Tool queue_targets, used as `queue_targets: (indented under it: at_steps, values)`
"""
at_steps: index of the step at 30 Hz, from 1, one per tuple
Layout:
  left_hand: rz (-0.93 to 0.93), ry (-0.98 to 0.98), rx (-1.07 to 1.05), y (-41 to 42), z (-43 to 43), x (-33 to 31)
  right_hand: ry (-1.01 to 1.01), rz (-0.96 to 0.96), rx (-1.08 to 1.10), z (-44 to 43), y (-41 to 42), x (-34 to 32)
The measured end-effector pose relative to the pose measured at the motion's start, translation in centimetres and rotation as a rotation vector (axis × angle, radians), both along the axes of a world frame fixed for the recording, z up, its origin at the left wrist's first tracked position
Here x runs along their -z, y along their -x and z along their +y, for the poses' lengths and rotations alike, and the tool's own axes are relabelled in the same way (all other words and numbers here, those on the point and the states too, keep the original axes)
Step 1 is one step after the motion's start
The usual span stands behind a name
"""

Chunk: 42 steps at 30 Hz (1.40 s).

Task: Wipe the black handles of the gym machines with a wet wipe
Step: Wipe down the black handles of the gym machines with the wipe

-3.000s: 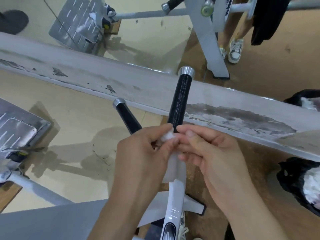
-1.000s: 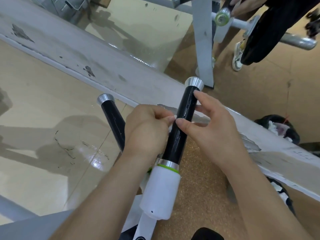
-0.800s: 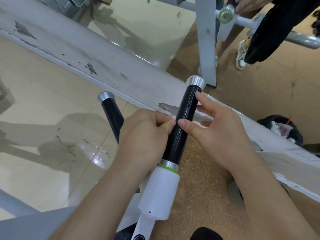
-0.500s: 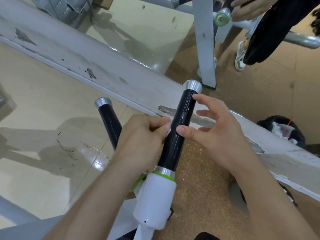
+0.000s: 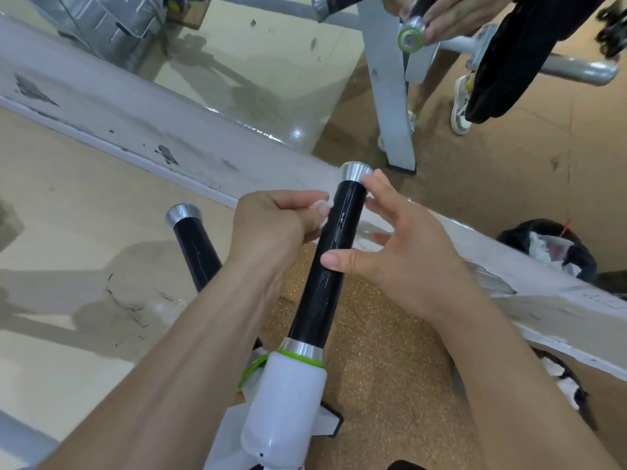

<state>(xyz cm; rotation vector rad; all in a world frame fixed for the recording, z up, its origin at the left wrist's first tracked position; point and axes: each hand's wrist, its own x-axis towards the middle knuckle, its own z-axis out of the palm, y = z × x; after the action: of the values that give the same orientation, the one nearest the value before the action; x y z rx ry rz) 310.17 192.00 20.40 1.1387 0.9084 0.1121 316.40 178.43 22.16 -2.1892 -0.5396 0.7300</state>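
Bright even light, floor glare, soft shadows, wide-angle edge bending.

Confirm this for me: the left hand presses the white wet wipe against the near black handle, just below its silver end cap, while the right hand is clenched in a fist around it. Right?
Not quite. The right hand is open, fingers spread, only thumb and a fingertip touching the glossy black cylindrical handle. The head view shows it. The left hand does press the white wet wipe below the silver end cap.
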Motion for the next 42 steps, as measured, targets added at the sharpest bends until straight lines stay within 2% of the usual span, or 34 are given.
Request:
queue_targets:
  at_steps: [7,10,13,18,22,25,27,31,37,42]
  values:
    - [-0.039,0.098,-0.059,-2.5,0.1,1.2,-0.047,0.025,0.019,0.0,0.3,0.0]
    - [0.059,0.108,-0.058,-3.6,-0.3,1.1,-0.054,0.017,0.008,0.3,0.5,0.0]
    - [0.170,0.163,0.063,-3.6,-1.0,0.8,-0.037,0.027,0.013,0.3,0.4,0.0]
    - [0.100,0.223,0.008,-3.2,-0.5,1.3,-0.047,0.041,0.015,-0.1,0.4,-0.2]
    - [0.005,0.088,-0.013,-2.0,0.5,1.7,-0.045,0.039,0.006,-0.1,0.4,-0.3]
    - [-0.067,0.076,-0.062,-2.9,0.4,1.1,-0.045,0.040,0.003,0.0,0.6,-0.5]
    - [-0.085,-0.008,-0.074,-3.2,0.2,0.7,-0.045,0.044,-0.003,0.0,0.7,-0.5]
    - [-0.082,-0.414,0.096,-1.5,-0.1,-0.1,-0.052,0.074,0.031,0.1,0.8,-0.5]
    - [-0.114,-0.695,0.194,-3.5,0.2,-0.4,-0.109,0.085,0.054,0.2,1.3,-0.8]
    - [-0.216,-0.913,0.431,-2.2,0.9,-0.6,-0.075,0.103,0.073,-0.5,0.9,-1.3]
